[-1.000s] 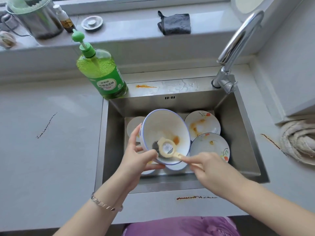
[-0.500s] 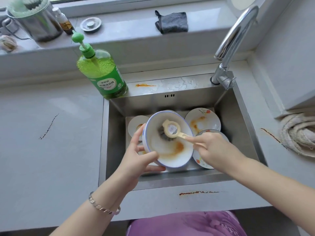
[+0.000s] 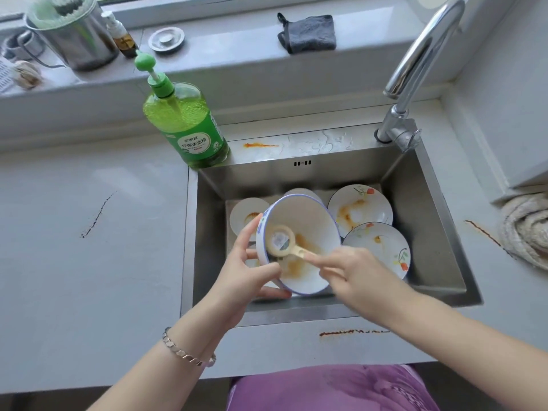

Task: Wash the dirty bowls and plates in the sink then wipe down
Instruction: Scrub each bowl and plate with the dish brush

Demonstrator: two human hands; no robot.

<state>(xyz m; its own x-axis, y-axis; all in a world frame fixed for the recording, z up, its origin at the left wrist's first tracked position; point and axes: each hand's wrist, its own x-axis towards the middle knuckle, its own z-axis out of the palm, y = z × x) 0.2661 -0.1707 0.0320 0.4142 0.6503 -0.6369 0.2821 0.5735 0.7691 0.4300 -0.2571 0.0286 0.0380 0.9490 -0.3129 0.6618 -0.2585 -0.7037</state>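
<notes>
Head view: we look down on a steel sink (image 3: pixel 296 176) set in a grey surface (image 3: pixel 89 262).
Bowl: we see a white, blue-rimmed bowl (image 3: pixel 308 215) at centre frame, tilted above the sink, with orange smears inside.
Left hand: our left hand (image 3: pixel 246 271) grips the bowl's left rim, thumb inside and fingers curled beneath.
Right hand: our right hand (image 3: pixel 355 274) is curled round the handle of a pale yellow brush (image 3: pixel 280 241).
Brush: its round head lies against the bowl's inner left wall.
Plates: two stained flowered plates (image 3: pixel 360 207) overlap on the right of the sink floor; a small dish (image 3: pixel 244 215) sits on the left, behind the bowl.
Soap: a green pump bottle (image 3: pixel 186 126) stands at the sink's upper left corner.
Faucet: a chrome faucet (image 3: pixel 415 60) rises at upper right.
</notes>
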